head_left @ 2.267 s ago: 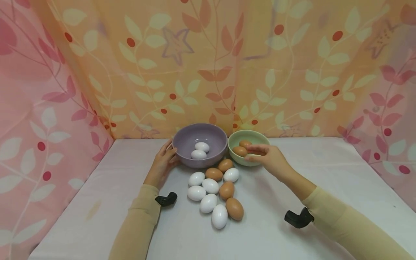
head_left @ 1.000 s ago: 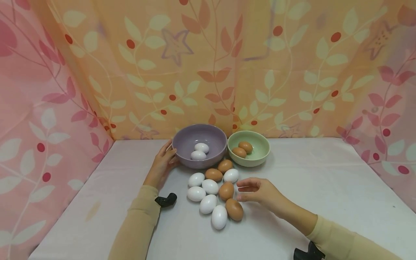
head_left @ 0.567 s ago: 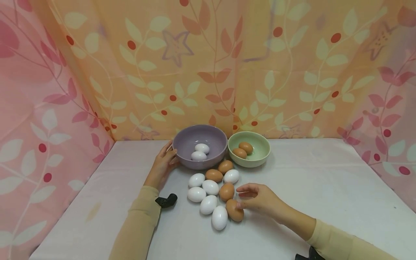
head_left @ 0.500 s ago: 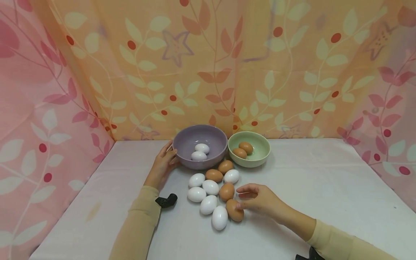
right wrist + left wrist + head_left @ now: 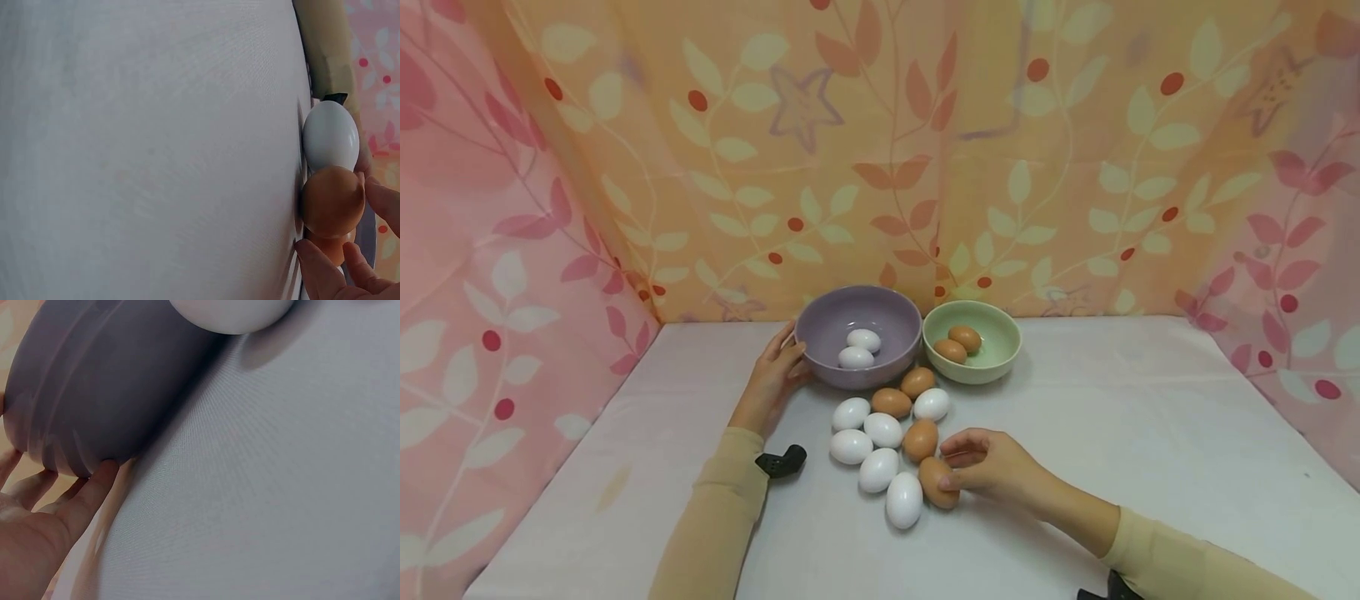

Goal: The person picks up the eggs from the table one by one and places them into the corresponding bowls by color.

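At the left side of a purple bowl, my left hand holds the outer wall; its fingertips press on the bowl's lower side in the left wrist view. Two white eggs lie in this bowl. My right hand has thumb and fingers around a brown egg on the table; the right wrist view shows the fingertips close about this egg. Another brown egg and a white egg lie beside it. A green bowl holds two brown eggs.
In front of the bowls, several more white eggs and brown eggs lie close together on the white tablecloth. The two bowls stand side by side near a patterned curtain at the back. Black devices sit at both wrists.
My right hand has come down from the green bowl to the near brown egg, and its thumb now reaches over the egg's side. The left hand has stayed on the purple bowl.
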{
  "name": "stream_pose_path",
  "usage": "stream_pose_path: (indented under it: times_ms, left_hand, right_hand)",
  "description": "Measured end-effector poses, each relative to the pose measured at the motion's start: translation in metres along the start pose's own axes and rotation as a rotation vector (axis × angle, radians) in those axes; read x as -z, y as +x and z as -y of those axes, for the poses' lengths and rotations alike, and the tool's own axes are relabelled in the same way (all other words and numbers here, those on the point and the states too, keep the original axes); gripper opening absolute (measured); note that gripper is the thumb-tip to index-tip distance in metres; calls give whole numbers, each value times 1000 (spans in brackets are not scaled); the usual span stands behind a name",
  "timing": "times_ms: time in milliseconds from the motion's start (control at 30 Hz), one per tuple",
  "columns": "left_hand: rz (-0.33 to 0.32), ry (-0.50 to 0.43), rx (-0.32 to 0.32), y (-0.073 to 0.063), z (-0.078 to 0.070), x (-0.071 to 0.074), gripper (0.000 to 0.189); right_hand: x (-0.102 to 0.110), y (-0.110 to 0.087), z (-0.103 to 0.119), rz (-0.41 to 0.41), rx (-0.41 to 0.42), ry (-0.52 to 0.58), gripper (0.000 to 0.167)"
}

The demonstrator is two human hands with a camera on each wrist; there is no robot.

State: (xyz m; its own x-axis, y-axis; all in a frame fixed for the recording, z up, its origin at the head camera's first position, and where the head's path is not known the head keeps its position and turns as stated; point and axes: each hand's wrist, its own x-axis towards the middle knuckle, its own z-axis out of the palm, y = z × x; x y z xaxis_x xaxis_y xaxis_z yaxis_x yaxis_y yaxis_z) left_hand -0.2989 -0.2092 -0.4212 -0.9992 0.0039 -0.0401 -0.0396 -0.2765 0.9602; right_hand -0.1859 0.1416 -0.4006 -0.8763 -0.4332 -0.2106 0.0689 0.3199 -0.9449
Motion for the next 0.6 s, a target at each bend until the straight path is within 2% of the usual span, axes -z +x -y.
stream_pose_path:
  times_ms: [600]
  left_hand:
    - [1, 8, -3, -1, -1, -1, 63]
  right_hand:
    - [-5, 0, -1, 16, -13, -19, 48]
